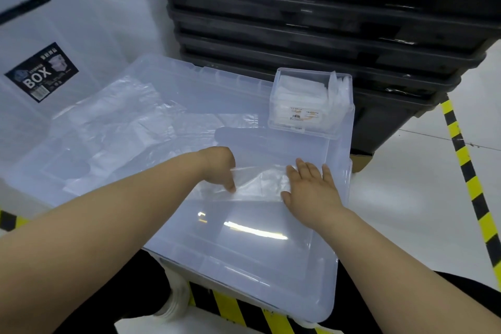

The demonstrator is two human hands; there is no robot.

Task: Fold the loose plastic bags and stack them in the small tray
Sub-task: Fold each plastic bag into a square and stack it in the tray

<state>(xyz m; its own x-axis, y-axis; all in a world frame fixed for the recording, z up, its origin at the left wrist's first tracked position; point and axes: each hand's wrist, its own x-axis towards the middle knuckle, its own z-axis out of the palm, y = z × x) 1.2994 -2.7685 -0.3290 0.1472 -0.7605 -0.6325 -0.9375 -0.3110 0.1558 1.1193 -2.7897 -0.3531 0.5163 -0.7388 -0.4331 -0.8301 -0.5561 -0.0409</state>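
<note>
Several black crates [325,22] behind clear lid [244,252]; left grip [219,165] pinches plastic bag [260,184], right grip [311,187] spread flat.

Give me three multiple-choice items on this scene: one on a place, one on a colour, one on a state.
1. Where does the small tray stand? A on the floor; B on the lid's far right corner; C under loose bags.
2. What colour are the stacked crates? A black; B red; C white.
3. How is the right hand? A gripping the tray; B fisted in air; C flat on the bag.
Answers: B, it sits at that corner; A, all look black; C, its fingers lie straight on the bag.
</note>
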